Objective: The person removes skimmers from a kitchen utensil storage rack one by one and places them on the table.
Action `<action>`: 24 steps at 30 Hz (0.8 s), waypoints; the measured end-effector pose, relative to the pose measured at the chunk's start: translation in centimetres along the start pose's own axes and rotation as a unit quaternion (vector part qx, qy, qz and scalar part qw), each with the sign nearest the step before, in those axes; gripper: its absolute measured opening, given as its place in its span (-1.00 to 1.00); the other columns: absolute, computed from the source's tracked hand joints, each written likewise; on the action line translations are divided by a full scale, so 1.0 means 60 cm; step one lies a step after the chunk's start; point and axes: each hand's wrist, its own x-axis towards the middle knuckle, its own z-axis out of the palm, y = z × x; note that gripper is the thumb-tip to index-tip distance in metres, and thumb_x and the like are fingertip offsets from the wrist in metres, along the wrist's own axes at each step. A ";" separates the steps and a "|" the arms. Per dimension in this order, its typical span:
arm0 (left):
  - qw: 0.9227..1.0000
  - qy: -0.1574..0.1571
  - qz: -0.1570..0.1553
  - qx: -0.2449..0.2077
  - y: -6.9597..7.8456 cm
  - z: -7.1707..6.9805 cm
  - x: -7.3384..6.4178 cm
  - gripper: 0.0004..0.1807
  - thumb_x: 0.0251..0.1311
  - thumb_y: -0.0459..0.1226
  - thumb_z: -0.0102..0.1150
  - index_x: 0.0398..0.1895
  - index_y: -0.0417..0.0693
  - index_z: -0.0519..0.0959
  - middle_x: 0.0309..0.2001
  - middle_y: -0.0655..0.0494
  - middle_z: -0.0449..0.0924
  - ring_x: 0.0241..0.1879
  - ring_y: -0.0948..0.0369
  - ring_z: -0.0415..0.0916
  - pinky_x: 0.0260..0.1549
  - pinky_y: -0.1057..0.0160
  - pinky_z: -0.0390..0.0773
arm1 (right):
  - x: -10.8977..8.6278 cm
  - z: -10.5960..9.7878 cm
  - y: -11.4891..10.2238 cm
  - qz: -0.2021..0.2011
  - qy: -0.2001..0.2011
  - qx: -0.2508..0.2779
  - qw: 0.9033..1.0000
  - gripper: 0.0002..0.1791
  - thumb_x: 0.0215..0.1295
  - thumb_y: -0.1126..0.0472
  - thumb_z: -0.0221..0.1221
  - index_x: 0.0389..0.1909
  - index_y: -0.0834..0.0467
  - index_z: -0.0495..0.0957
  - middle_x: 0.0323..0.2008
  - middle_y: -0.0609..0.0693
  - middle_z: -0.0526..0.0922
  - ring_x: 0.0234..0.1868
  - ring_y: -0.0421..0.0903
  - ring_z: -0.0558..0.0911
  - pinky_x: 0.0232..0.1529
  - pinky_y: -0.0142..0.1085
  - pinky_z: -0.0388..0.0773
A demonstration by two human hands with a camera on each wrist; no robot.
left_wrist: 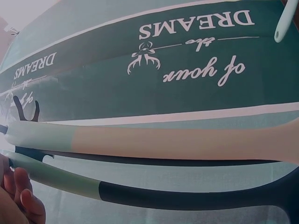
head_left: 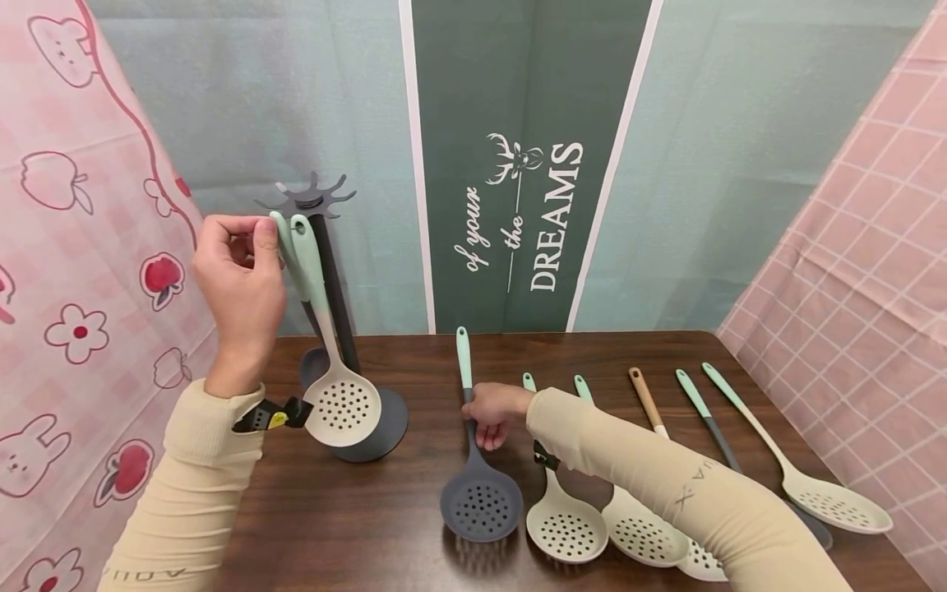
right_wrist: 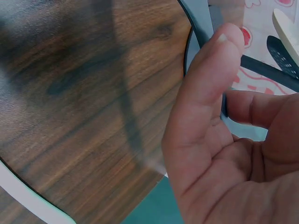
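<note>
My left hand (head_left: 242, 275) is raised at the stand (head_left: 336, 304), its thumb and finger pinching the top of a mint-handled dark utensil (left_wrist: 154, 196). Beside that handle hangs a cream skimmer (head_left: 343, 407) with a mint grip, its holed bowl in front of the stand's round base. Mid-table, my right hand (head_left: 494, 411) pinches a dark grey skimmer (head_left: 482, 506) around its shaft, below the mint grip. That skimmer's bowl casts a dotted shadow on the wood. In the right wrist view, the thumb and fingers (right_wrist: 201, 88) close on the dark shaft.
Right of the grey skimmer lie cream skimmers (head_left: 567, 526), one wooden-handled utensil (head_left: 645, 399), a mint-and-dark utensil (head_left: 706, 415) and a cream slotted spoon (head_left: 836, 501). My right sleeve covers parts of several. Curtains border the brown table (head_left: 355, 526) at the back and sides.
</note>
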 end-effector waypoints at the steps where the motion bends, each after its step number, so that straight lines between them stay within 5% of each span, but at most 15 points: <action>1: 1.000 0.000 0.001 0.000 0.000 0.000 0.000 -0.83 0.39 -0.29 0.23 -0.21 -0.29 0.59 -0.37 0.29 0.49 -0.55 0.39 0.44 -0.47 0.43 0.37 | 0.001 0.001 0.002 0.003 -0.003 0.001 1.000 -0.54 0.58 0.26 -0.06 -0.56 0.37 0.50 -0.76 0.04 0.54 -0.77 -0.22 0.51 -0.73 -0.44 0.48; 24: 0.999 -0.006 0.033 -0.002 -0.003 -0.002 0.000 -0.92 0.41 -0.28 0.21 -0.23 -0.11 0.58 -0.36 0.37 0.48 -0.52 0.36 0.45 -0.47 0.40 0.41 | 0.016 0.021 0.032 0.031 -0.021 0.006 0.999 -0.53 0.58 0.24 -0.06 -0.49 0.43 0.57 -0.71 0.08 0.61 -0.74 -0.18 0.58 -0.66 -0.37 0.59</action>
